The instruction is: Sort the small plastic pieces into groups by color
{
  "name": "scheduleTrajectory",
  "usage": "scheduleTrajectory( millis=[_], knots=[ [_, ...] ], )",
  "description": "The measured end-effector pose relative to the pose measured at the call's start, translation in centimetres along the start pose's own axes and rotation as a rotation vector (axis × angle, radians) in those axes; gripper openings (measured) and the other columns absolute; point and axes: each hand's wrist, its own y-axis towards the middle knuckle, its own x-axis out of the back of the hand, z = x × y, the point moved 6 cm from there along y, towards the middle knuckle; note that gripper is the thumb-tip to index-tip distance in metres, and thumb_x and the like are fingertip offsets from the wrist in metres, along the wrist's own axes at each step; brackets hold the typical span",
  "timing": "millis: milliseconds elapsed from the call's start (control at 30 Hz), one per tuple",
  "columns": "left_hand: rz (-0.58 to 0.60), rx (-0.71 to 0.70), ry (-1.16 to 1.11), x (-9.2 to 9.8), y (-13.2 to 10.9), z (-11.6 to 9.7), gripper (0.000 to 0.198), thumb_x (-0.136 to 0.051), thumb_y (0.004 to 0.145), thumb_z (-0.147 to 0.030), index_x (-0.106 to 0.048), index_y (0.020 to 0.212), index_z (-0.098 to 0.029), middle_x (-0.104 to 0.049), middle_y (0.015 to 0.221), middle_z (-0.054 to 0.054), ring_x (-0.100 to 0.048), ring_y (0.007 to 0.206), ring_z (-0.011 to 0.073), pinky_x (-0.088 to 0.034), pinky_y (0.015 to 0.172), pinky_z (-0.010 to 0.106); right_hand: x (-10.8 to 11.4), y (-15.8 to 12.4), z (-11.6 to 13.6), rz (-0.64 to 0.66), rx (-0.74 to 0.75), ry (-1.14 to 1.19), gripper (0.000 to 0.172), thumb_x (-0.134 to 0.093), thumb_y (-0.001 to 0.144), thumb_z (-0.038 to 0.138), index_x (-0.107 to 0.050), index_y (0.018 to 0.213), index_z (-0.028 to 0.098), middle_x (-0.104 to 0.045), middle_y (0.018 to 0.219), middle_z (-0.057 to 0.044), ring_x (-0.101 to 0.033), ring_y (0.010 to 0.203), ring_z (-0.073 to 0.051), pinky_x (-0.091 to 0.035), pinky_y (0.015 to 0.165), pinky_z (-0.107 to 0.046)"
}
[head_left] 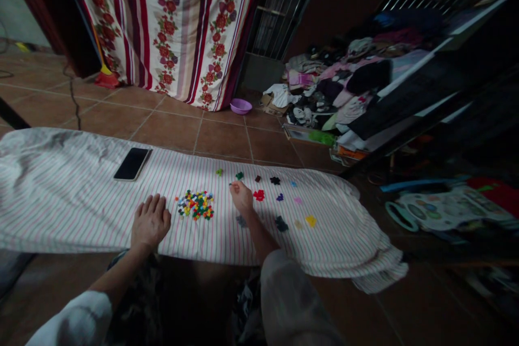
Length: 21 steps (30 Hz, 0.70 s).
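Observation:
My left hand [152, 220] lies flat on the striped cloth, fingers stretched out, left of a mixed pile of small coloured pieces [196, 205]. To the right of that pile, my right hand [242, 196] is closed in a pinch, with a tiny dark piece [231, 184] showing at its fingertips. Around it lie small one-colour groups: light green pieces [219, 172], dark green pieces [239, 175], brown pieces [258, 178], black pieces [275, 180], red pieces [259, 195], purple pieces [280, 197] and grey pieces [241, 221]. The exact kind of piece is too small to tell.
Further right are blue pieces [293, 184], pink pieces [298, 200], yellow pieces [311, 221], beige pieces [298, 224] and dark grey pieces [281, 223]. A phone [132, 164] rests on the striped cloth [81, 189]. Beyond are a purple basin [240, 106] and heaped clothes [344, 81].

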Motion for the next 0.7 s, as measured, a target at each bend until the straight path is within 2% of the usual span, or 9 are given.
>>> scheduleTrajectory(
  millis=[167,367,700],
  knots=[
    [-0.005,-0.014,0.026,0.0,0.0,0.0,0.047,-0.039,0.092,-0.03,-0.064,0.126,-0.008,-0.062,0.138,0.02,-0.052,0.134,0.0357,-0.038,0.111,0.052,1.7,2.1,-1.1,-0.02,-0.094,-0.05,0.02,-0.056,0.088,0.02,-0.071,0.1,0.022,-0.077,0.098,-0.005,-0.072,0.093,-0.019,-0.052,0.082,-0.027],
    [-0.008,-0.022,0.037,0.0,0.0,0.0,0.046,-0.039,0.092,-0.031,-0.064,0.126,-0.011,-0.063,0.137,0.019,-0.053,0.134,0.0342,-0.038,0.111,0.051,2.4,4.1,-2.8,-0.053,-0.155,-0.106,0.022,-0.055,0.087,0.019,-0.072,0.101,0.024,-0.077,0.101,-0.004,-0.071,0.096,-0.018,-0.051,0.085,-0.026],
    [-0.015,-0.01,0.037,-0.2,0.0,0.1,0.046,-0.04,0.09,-0.031,-0.064,0.126,-0.015,-0.064,0.136,0.017,-0.053,0.134,0.0323,-0.037,0.112,0.05,2.0,6.5,-4.3,-0.155,-0.118,-0.112,0.011,-0.06,0.083,0.02,-0.07,0.085,0.023,-0.076,0.083,-0.004,-0.07,0.079,-0.018,-0.051,0.074,-0.027]
  ],
)
